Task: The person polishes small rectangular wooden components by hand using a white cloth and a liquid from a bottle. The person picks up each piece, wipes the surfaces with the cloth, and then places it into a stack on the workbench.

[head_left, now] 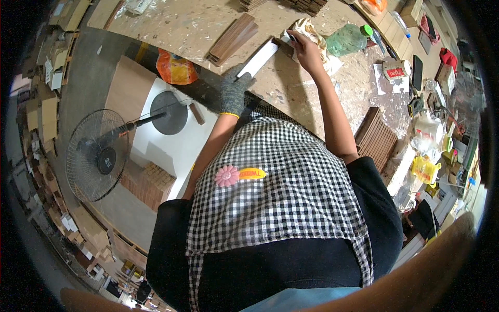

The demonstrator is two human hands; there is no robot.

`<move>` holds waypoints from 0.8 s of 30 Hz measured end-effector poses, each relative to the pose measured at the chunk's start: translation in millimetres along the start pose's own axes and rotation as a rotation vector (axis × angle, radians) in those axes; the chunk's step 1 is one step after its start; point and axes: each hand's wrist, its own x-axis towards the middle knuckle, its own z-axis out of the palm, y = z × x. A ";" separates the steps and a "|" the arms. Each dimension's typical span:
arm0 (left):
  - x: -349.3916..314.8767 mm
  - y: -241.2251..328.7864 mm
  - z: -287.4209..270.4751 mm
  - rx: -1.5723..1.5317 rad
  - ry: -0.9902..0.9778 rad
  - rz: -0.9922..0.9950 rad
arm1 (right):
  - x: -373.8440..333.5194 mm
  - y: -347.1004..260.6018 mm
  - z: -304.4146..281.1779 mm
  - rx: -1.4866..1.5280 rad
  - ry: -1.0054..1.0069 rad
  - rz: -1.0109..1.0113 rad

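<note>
My left hand [235, 92], in a dark grey knitted glove with a yellow cuff, grips the near end of a narrow strip [258, 59] with a white upper face and a brown edge. The strip slants away over the near edge of the worktable [299, 86]. My bare right hand [307, 51] is bent at the far end of the strip, fingers closed on something small and dark that I cannot make out. Just beyond that hand lies a crumpled cream cloth [315, 34]. Brown wooden strips [233, 39] lie in a loose stack left of the white-faced strip.
A green-capped bottle [345, 41] stands right of the cloth. More brown strips [375, 138] are stacked by my right elbow. A phone [417, 72] and clutter lie farther right. On my left are a standing fan [99, 156] and an orange-yellow bag [176, 67] at the table edge.
</note>
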 end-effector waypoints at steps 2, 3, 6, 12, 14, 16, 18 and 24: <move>1.0 1.2 -2.5 0.025 0.053 -0.025 | 5.9 0.0 -1.3 0.003 -0.060 -0.071; 1.4 2.1 -4.2 0.025 0.053 -0.026 | 6.8 0.6 -3.1 -0.006 -0.119 0.016; 4.9 -1.6 -10.9 0.099 0.039 0.024 | 6.7 7.0 -0.3 -0.019 -0.112 -0.048; 7.0 -1.0 -10.2 0.179 0.019 0.063 | 4.1 11.1 13.1 -0.158 -0.037 -0.187; 7.0 -3.3 -11.8 0.163 0.008 0.074 | 2.4 16.6 16.7 -0.159 -0.019 -0.173; 7.9 -4.0 -15.3 0.239 0.003 0.101 | 1.8 15.0 13.1 -0.214 -0.079 -0.117; 7.7 -5.6 -18.8 0.314 0.003 0.130 | 0.7 4.3 8.0 -0.151 -0.089 -0.091; 7.0 -4.6 -15.0 0.321 0.005 0.151 | -3.8 15.0 19.5 -0.172 -0.010 -0.162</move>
